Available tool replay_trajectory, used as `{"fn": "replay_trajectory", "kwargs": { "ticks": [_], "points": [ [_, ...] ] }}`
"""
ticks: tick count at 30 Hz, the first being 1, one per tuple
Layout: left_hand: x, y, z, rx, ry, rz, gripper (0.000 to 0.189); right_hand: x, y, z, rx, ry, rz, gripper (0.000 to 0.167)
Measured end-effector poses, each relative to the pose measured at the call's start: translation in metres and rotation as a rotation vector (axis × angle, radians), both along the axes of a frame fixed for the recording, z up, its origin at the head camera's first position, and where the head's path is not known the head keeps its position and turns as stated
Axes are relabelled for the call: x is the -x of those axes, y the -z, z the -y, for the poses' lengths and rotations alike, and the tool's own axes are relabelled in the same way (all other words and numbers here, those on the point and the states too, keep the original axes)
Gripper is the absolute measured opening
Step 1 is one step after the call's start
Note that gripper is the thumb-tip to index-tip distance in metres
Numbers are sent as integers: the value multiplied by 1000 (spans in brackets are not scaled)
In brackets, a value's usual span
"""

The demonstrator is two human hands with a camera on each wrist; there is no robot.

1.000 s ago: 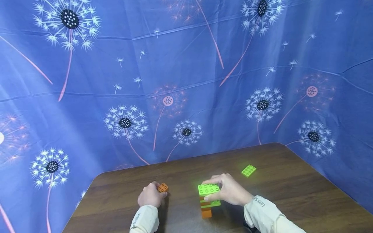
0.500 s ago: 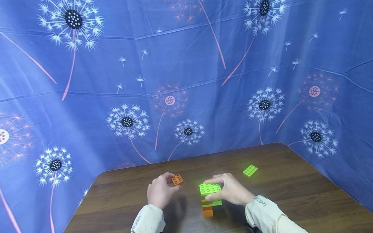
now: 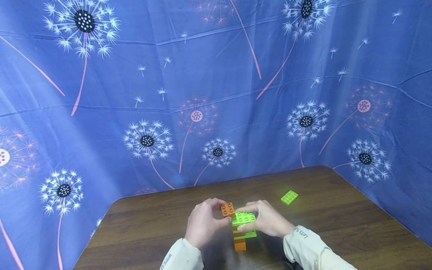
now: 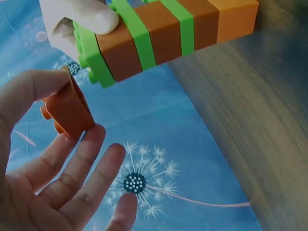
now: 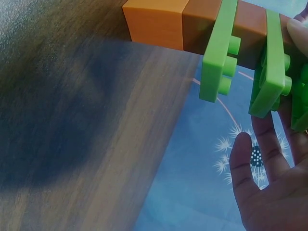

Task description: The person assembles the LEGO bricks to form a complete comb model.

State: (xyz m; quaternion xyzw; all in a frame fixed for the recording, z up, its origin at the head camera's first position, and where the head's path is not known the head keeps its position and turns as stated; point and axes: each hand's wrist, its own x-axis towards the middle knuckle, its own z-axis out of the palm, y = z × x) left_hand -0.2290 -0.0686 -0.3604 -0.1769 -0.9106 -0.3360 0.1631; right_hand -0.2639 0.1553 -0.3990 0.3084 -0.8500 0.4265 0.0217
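Observation:
My left hand (image 3: 203, 224) pinches a small orange toy brick (image 3: 227, 210) with studs between thumb and fingers. It is beside and slightly above the top of a brick tower (image 3: 240, 245). Orange and brown bricks alternate with bright green plates in this tower, a studded green plate (image 3: 244, 217) on top. My right hand (image 3: 266, 220) grips the tower near its upper end, thumb on the near side and fingers behind. From the left wrist, the pinched brick (image 4: 70, 110) shows its hollow underside facing the tower's top studs, with a gap between. The right wrist view shows the green plates (image 5: 216, 62) jutting from the tower.
A loose green studded plate (image 3: 289, 197) lies on the brown wooden table (image 3: 141, 232), behind and right of the right hand. A blue curtain (image 3: 216, 93) with dandelion prints hangs directly behind the table's far edge.
My left hand has lifted the orange brick from the table at the left and carried it right, up to the tower's top. The right hand has stayed on the tower.

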Motion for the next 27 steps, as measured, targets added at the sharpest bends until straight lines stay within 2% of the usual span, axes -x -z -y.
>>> {"fn": "replay_trajectory", "kwargs": {
  "ticks": [5,10,15,22,27],
  "points": [
    [-1,3,-7,31,43,3,33,0,0,0,-17,25,7,50],
    [-2,6,-11,36,74,-6,36,0,0,0,-1,11,15,51],
    [-2,8,-13,67,92,-54,42,0,1,0,21,-12,44,48],
    [-3,9,-16,83,82,-116,35,1,2,-1,43,-24,17,46],
    [-2,9,-18,44,106,-83,38,1,2,-1,64,-40,40,46]
  ]
}}
